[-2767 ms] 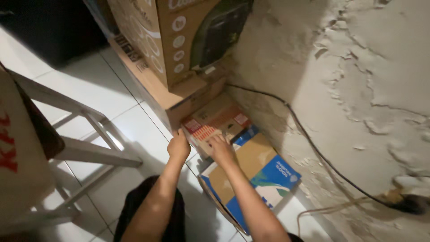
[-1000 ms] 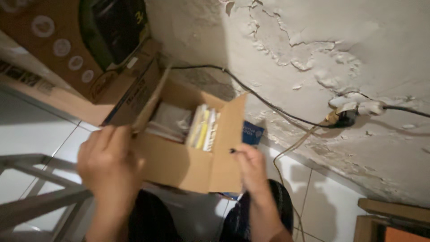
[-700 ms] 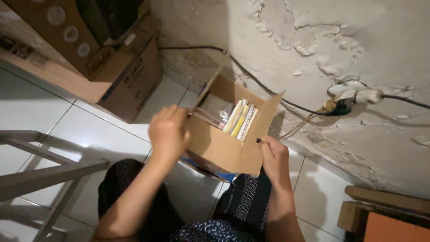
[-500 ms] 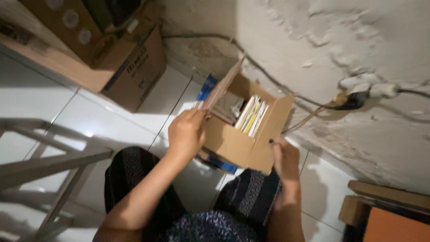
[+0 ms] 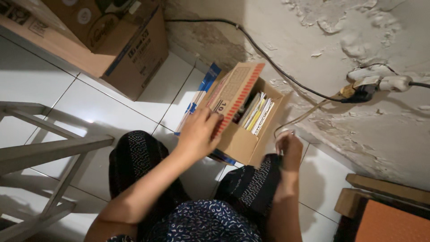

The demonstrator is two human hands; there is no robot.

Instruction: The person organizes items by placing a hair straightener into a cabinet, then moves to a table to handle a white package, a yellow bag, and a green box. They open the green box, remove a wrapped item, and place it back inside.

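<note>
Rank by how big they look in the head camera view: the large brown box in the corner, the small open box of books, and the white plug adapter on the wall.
1. large brown box
2. small open box, which lies nearer the camera
3. white plug adapter

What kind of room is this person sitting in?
Probably a storage corner of a home. Stacked cardboard boxes stand on the white tiled floor, the wall has peeling paint, and the left hand holds the flap of an open box of books.
</note>
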